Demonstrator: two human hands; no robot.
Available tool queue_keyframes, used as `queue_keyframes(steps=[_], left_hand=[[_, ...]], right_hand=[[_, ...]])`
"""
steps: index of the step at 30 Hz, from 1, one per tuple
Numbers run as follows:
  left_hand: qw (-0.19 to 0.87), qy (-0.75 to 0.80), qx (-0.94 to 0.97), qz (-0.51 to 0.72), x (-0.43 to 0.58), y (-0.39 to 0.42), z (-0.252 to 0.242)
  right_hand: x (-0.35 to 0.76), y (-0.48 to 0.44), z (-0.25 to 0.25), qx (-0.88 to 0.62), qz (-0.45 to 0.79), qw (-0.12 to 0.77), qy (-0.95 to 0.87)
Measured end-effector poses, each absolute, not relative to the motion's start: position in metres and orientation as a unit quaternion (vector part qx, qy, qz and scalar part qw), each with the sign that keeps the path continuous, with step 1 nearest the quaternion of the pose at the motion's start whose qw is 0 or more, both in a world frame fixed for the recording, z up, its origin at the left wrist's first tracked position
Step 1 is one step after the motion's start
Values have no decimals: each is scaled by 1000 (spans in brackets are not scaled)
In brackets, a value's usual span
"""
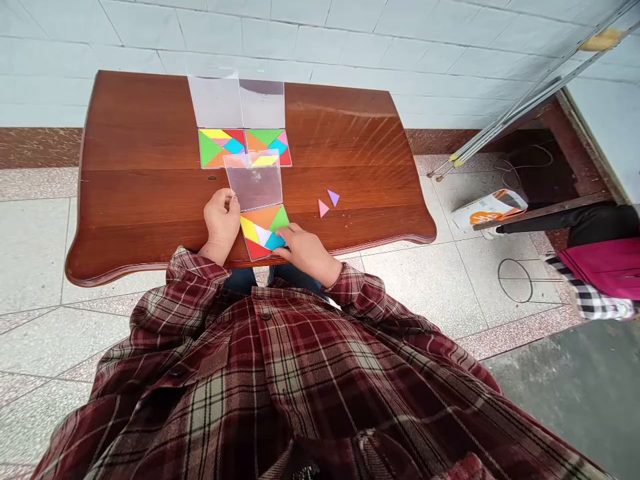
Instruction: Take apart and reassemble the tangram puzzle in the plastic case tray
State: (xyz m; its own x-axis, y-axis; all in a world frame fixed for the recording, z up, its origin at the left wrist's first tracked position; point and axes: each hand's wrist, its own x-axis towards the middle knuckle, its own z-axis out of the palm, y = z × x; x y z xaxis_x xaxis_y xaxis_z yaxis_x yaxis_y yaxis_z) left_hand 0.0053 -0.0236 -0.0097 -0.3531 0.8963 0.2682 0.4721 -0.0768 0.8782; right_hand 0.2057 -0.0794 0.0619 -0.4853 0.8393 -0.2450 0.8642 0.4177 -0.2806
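Note:
A square tangram tray (251, 257) lies at the table's front edge, its clear plastic lid (256, 183) tipped back from the far side. Orange, green, yellow and red pieces lie in it, with a white gap in the middle. My left hand (222, 220) is closed, thumb and forefinger pinched at the lid's left edge. Over the tray's right side, my right hand (307, 253) has its thumb and fingers closed on a blue tangram piece (275, 241), partly covering it. A pink triangle (323, 209) and a purple triangle (333, 197) lie loose on the right.
Two filled tangram trays, a left one (209, 148) and a right one (265, 136), stand behind with clear lids raised. The brown wooden table (145, 193) meets a tiled wall. On the right are metal poles (500, 127), a white-and-orange box (493, 208) and another person's sleeve (600, 267).

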Motion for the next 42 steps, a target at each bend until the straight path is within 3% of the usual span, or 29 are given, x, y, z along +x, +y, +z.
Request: queue_keyframes(steps=[24, 42], left_hand=[[211, 640, 539, 505, 3, -22, -11], [214, 641, 538, 504, 4, -23, -9]], right_hand=[[223, -68, 49, 475, -269, -71, 835], [211, -76, 54, 465, -267, -35, 843]])
